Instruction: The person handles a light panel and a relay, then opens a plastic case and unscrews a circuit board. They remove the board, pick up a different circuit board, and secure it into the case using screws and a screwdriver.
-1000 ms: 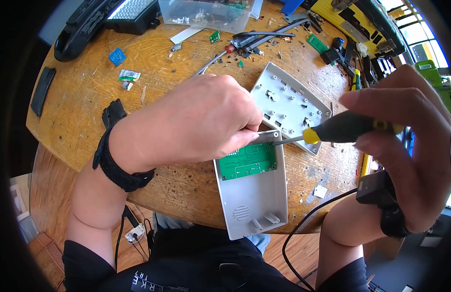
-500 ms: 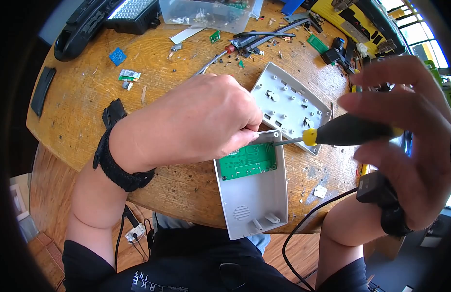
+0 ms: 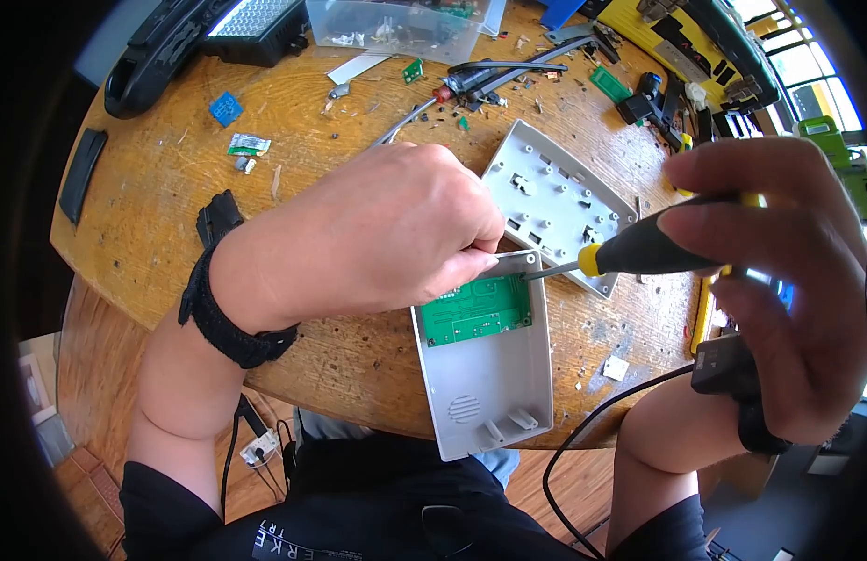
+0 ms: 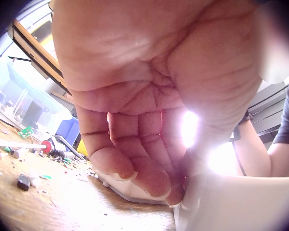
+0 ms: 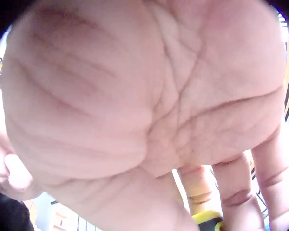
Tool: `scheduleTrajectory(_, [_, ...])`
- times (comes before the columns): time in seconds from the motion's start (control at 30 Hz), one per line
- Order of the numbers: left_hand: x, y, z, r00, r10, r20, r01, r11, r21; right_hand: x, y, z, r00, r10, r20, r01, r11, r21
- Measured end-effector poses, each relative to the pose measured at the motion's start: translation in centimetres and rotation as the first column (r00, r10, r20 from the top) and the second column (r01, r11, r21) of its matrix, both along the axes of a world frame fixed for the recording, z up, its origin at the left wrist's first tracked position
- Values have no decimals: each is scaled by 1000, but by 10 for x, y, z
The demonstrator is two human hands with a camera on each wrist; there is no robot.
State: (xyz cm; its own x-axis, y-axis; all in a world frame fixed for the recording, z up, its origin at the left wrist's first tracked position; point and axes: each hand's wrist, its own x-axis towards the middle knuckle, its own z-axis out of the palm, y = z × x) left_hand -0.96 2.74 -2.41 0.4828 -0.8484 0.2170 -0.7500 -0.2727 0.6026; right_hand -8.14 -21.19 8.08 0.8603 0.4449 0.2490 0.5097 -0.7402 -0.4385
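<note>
My left hand grips the top edge of a light grey plastic housing between thumb and fingers; its curled fingers also show in the left wrist view. Inside the housing's upper part sits a green circuit board. In my right hand is a screwdriver with a black and yellow handle, held by thumb and fingertips. Its shaft slants to the board's upper right corner, where the tip is small and partly hidden. The right wrist view is mostly palm, with a bit of the handle's end showing.
Behind the housing lies a matching grey cover with posts. Farther back are a red-collared screwdriver, a clear plastic bin and scattered debris. A yellow case stands back right. A black cable hangs by the right forearm.
My right fingers have shifted round the screwdriver handle, opening and then closing on it again, and the handle has tilted slightly. The left hand, housing and board stay still.
</note>
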Motion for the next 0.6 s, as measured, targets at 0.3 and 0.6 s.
scheduleTrajectory(0.3, [-1, 0, 0, 1000, -4, -4, 4, 1000, -11, -1, -1, 2, 1000, 3, 5, -3, 1000, 3])
scheduleTrajectory(0.6, [0, 0, 0, 1000, -1, 1, 1, 1000, 2, 0, 0, 1, 1000, 2, 6, -2, 1000, 4])
